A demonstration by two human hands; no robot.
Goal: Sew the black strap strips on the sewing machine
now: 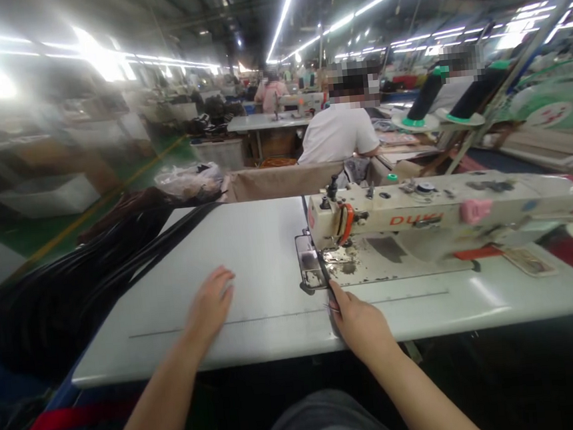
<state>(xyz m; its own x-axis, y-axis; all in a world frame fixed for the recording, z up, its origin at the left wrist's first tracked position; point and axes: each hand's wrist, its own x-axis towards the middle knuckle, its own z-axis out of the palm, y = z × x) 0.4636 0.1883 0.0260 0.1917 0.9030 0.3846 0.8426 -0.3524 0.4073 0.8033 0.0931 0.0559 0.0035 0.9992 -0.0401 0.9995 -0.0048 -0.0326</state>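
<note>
My right hand (358, 312) is closed on a narrow black strip (323, 265) at the front of the sewing machine (381, 213). The strip runs from my fingers up over the machine's bed, beside the needle area. A small shiny bit shows by these fingers, too small to name. My left hand (212, 298) is over the white tabletop (265, 257), left of the machine, fingers loosely apart with nothing in them. A ruler line (275, 318) runs across the tabletop below both hands.
A heap of long black strips (34, 317) hangs over the table's left edge, some reaching onto its back corner. Behind the table is a fabric-lined bin (278, 182). A person in a white shirt (336, 130) sits beyond. Black thread cones (424, 99) stand at right.
</note>
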